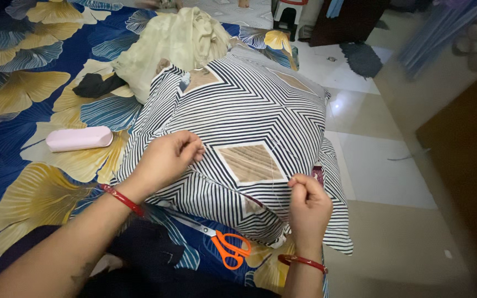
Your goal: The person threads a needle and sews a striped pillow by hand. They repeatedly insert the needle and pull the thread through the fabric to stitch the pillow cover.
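The black-and-white striped fabric pillow [249, 127] lies at the bed's right edge — the left hand [167, 160] pinches its seam, the right hand [307, 207] is closed on a thin white thread [274, 165]. Orange-handled scissors [227, 248] lie just beside the pillow.

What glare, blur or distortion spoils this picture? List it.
Head view: ceiling light glares off the glossy floor tiles; wide-angle lens bends the right edge, smearing the dark door; the striped pillow, left hand and right hand stay sharp; thread barely visible.
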